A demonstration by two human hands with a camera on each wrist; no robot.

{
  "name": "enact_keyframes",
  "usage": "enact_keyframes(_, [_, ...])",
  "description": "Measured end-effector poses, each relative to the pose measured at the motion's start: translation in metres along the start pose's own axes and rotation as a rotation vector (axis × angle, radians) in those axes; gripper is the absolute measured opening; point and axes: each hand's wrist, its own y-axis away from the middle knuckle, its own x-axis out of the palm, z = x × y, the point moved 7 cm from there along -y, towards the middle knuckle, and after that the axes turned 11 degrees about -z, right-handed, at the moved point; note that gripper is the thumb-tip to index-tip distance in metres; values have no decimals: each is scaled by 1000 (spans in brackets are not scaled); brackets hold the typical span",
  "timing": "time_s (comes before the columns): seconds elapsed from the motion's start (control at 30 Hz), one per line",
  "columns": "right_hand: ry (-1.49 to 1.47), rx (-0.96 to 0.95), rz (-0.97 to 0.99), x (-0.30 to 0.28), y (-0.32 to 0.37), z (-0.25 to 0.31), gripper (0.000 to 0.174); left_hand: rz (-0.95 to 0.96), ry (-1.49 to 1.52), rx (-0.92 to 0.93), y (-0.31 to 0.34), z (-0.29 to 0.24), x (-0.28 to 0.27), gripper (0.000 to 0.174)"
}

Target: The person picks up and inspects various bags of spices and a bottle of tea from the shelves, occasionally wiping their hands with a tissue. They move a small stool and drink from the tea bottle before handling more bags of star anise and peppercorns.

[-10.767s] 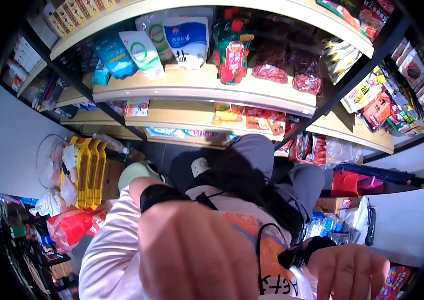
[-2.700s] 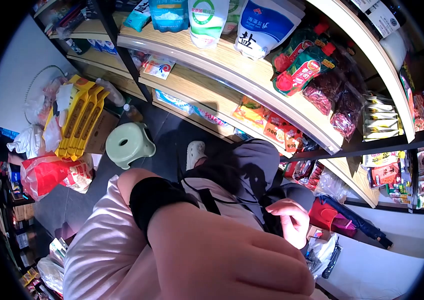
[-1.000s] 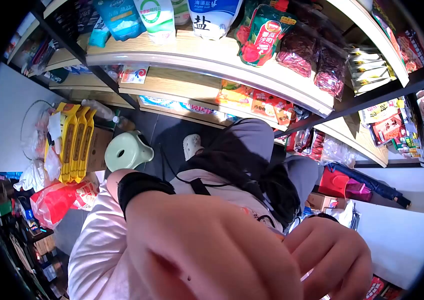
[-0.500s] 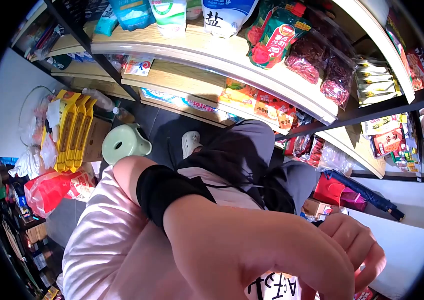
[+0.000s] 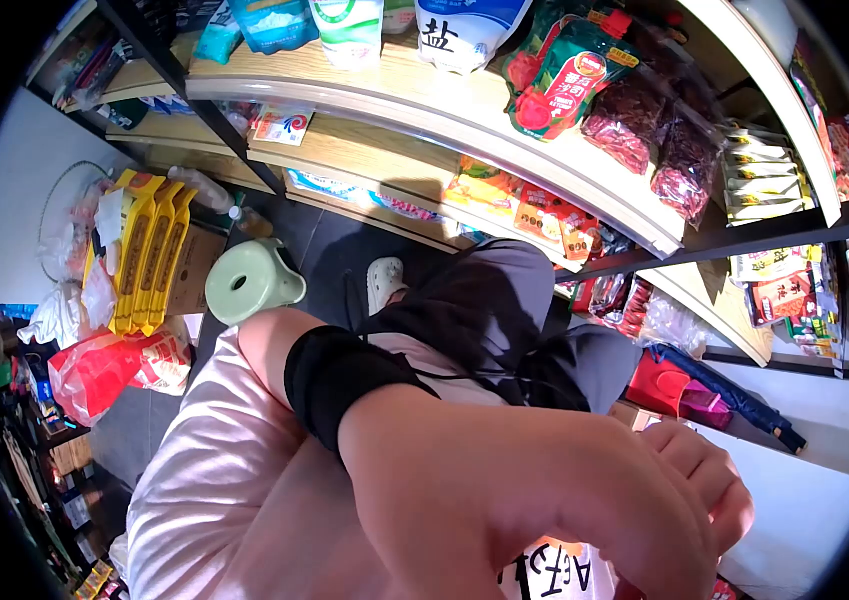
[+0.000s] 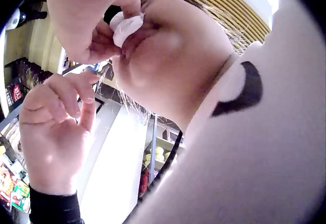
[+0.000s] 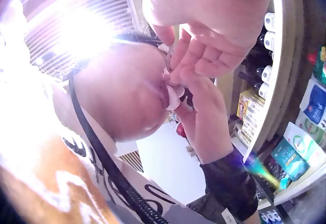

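Note:
In the left wrist view my left hand pinches a small crumpled white tissue against the mouth area. From the right wrist view, the tissue pokes out between the left hand's thumb and fingers. My right hand is just beside it, its fingers loosely curled. Nothing shows in the right hand from the left wrist side. In the head view the left hand fills the lower middle, partly covering the right hand; the tissue is hidden there.
Ahead, wooden shelves carry salt bags and ketchup pouches. A pale green stool stands on the floor at left. Yellow packets and a red plastic bag lie beyond it.
Earlier the hands were farther apart, with the right one low by the lap 2.7 seconds ago. Since one second ago, the left hand has shifted right, overlapping the right hand.

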Motion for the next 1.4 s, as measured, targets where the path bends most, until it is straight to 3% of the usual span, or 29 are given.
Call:
enact_keyframes(0.47, [-9, 31, 45, -1, -2, -11, 13, 43, -15, 15, -6, 1, -2, 35])
enact_keyframes(0.67, [33, -197, -225, 14, -14, -21, 30, 89, -15, 17, -9, 2, -5, 34])
enact_keyframes(0.77, [153, 11, -204, 9, -10, -15, 32, 108, -84, -76, -9, 0, -3, 34])
enact_keyframes(0.83, [137, -49, -133, 10, -15, -17, 32, 125, -113, -192, -6, 0, -3, 34])
enact_keyframes(0.9, [76, -72, -86, 12, -21, -21, 33, 130, -140, -194, -9, -3, -2, 31])
enact_keyframes(1.1, [-82, -158, -139, 13, -17, -26, 40, 29, -251, -32, -11, -20, 2, 25])
enact_keyframes(1.3, [39, -12, -63, 13, -17, -26, 44, 20, -361, 20, -7, -27, 7, 22])
enact_keyframes(1.4, [59, -62, -83, 11, -16, -25, 47, 56, -478, 62, -2, -33, 3, 20])
